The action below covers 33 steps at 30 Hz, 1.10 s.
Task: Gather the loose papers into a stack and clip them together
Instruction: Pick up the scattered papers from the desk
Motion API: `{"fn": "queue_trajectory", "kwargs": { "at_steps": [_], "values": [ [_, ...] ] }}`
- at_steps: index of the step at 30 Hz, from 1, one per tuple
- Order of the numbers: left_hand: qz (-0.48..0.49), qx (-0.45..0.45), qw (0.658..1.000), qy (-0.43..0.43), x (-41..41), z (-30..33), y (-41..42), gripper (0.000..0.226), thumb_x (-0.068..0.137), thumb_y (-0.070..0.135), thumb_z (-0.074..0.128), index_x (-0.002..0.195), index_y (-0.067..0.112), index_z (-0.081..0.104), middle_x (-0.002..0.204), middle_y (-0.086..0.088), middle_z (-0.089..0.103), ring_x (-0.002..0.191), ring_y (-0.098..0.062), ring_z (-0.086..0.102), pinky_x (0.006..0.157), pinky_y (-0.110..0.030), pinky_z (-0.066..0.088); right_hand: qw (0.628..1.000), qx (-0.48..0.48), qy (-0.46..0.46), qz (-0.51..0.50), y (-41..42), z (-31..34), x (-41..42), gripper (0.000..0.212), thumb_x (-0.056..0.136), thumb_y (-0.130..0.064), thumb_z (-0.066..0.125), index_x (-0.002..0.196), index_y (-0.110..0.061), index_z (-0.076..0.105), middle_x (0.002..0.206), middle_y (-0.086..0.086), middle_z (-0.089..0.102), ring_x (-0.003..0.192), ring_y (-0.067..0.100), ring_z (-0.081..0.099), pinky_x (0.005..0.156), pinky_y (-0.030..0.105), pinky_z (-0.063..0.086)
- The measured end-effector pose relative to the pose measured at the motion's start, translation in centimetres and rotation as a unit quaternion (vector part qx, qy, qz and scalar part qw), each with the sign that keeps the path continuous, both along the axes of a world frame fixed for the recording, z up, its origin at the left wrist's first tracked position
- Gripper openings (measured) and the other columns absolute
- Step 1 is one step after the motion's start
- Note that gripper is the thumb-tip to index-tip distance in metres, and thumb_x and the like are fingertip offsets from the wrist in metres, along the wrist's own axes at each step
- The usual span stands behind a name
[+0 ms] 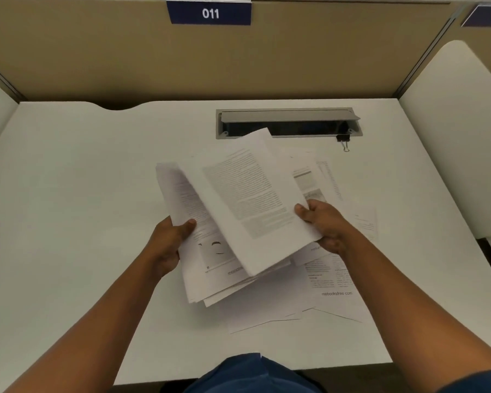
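A bundle of printed white papers (247,211) is lifted above the desk, fanned and uneven at its lower edge. My left hand (167,245) grips its left side, thumb on top of the sheets. My right hand (323,222) grips its right edge, thumb pressed on the top page. More loose sheets (332,282) lie flat on the desk under and to the right of the bundle. A black binder clip (343,140) lies at the back right, beside the cable slot, apart from both hands.
The white desk (68,208) is bounded by tan partition walls behind and at the sides. A grey cable slot (288,123) with a raised lid sits at the back. A blue "011" label (209,13) hangs on the back wall.
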<state>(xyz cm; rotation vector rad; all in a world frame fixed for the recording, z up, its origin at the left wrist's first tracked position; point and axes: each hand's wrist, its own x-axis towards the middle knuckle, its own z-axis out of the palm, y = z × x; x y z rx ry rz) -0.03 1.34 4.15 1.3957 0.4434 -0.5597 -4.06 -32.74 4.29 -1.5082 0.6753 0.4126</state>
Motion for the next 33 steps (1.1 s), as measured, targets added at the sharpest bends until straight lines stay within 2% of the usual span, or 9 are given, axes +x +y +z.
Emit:
{"fn": "queue_trajectory", "kwargs": {
  "at_steps": [4,7,11,15,18,22,26,29,33],
  "values": [
    [-0.019,-0.018,1.0,-0.015,-0.6,0.5,-0.5,0.034,0.096,0.014,0.067,0.13,0.011,0.065,0.119,-0.014,0.074,0.107,-0.033,0.072,0.09,-0.053,0.059,0.997,0.029,-0.006,0.07,1.4,0.0,-0.5,0.049,0.076,-0.039,0.083,0.118,-0.021,0.067,0.114,0.005,0.076,0.106,0.036,0.071,0.101,0.079,0.034],
    [-0.032,-0.04,0.999,-0.019,-1.1,0.9,-0.4,0.028,0.098,0.016,0.062,0.124,0.007,0.068,0.117,-0.018,0.073,0.103,-0.037,0.07,0.091,-0.054,0.058,0.993,0.048,-0.007,0.103,2.3,1.1,-0.7,0.051,0.078,-0.028,0.086,0.121,-0.01,0.065,0.117,0.011,0.074,0.106,0.033,0.072,0.103,0.062,0.048],
    [-0.037,-0.059,0.997,-0.02,-1.7,1.2,-0.1,0.015,0.099,0.014,0.059,0.103,0.013,0.074,0.096,-0.013,0.076,0.082,-0.029,0.073,0.07,-0.043,0.063,0.987,0.071,-0.004,0.142,3.2,2.0,-0.8,0.037,0.09,-0.027,0.073,0.121,-0.009,0.067,0.119,0.012,0.074,0.108,0.03,0.071,0.097,0.047,0.056],
    [-0.037,-0.064,0.997,-0.016,-2.0,2.0,-0.2,0.017,0.1,0.012,0.056,0.094,0.013,0.073,0.082,-0.008,0.076,0.069,-0.022,0.073,0.057,-0.034,0.06,0.989,0.107,-0.021,0.097,4.1,2.1,-0.6,0.048,0.091,-0.039,0.071,0.132,-0.018,0.057,0.121,0.007,0.073,0.108,0.03,0.071,0.094,0.049,0.057],
    [-0.037,-0.079,0.996,-0.003,-2.2,2.2,-0.2,0.021,0.101,0.012,0.055,0.09,0.013,0.073,0.08,-0.008,0.075,0.065,-0.02,0.072,0.054,-0.031,0.059,0.986,0.147,-0.035,0.074,4.5,1.4,-0.4,0.056,0.089,-0.026,0.076,0.139,-0.023,0.051,0.127,0.009,0.07,0.113,0.034,0.069,0.097,0.057,0.054],
    [-0.004,-0.114,0.993,0.018,-2.2,2.3,-0.5,0.031,0.103,0.023,0.053,0.086,0.015,0.078,0.088,-0.013,0.07,0.066,-0.022,0.072,0.057,-0.032,0.06,0.984,0.151,-0.051,0.083,5.5,0.8,-0.4,0.057,0.09,0.001,0.069,0.14,-0.018,0.053,0.128,0.012,0.069,0.114,0.037,0.068,0.098,0.058,0.053],
    [0.027,-0.181,0.983,0.031,-1.9,2.3,-0.6,0.081,0.083,0.082,0.028,0.132,0.028,0.065,0.124,-0.008,0.073,0.112,-0.032,0.07,0.093,-0.049,0.057,0.99,0.11,-0.065,0.055,6.4,0.6,-0.3,0.059,0.09,0.009,0.064,0.139,-0.022,0.05,0.129,0.01,0.068,0.114,0.036,0.067,0.097,0.059,0.053],
    [0.011,-0.113,0.993,-0.012,-2.1,2.1,-0.5,0.068,0.09,0.072,0.042,0.136,0.026,0.062,0.128,-0.007,0.071,0.116,-0.031,0.069,0.099,-0.053,0.053,0.99,0.108,-0.066,0.057,6.7,0.4,-0.4,0.07,0.082,0.01,0.064,0.14,-0.026,0.047,0.132,0.011,0.065,0.116,0.039,0.064,0.097,0.061,0.052],
    [0.003,-0.015,0.998,-0.067,-2.1,2.2,-0.6,0.046,0.091,0.047,0.065,0.129,0.02,0.065,0.117,-0.003,0.076,0.105,-0.026,0.074,0.084,-0.044,0.062,0.987,0.128,-0.074,0.066,7.3,0.9,-0.5,0.063,0.085,-0.006,0.072,0.139,-0.028,0.049,0.131,0.003,0.068,0.119,0.031,0.063,0.1,0.054,0.052]
  ]
}}
